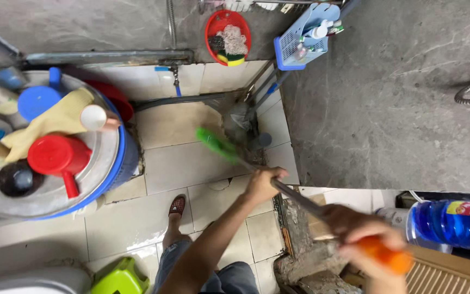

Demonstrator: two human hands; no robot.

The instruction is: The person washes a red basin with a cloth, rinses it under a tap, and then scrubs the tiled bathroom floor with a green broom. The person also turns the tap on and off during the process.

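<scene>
A wet tiled floor (164, 163) lies between grey walls. At the left edge a lidded barrel (112, 163) carries a red cup (55, 155) and bottles. The left hand (262, 182) is closed on the mop handle (292, 197); the right hand (363, 237) clamps its orange end. The green mop head (216, 144) scrubs toward the floor's far corner; the next stroke needs steady pressure. A red basket (211, 24) holds sponges.

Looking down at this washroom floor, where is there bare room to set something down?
Bare floor tiles lie open between the blue barrel and the grey wall, ahead of the sandalled foot. A smaller patch sits between foot and green stool. The barrel lid is crowded with scoops and bottles; both hands grip the brush handle.
</scene>
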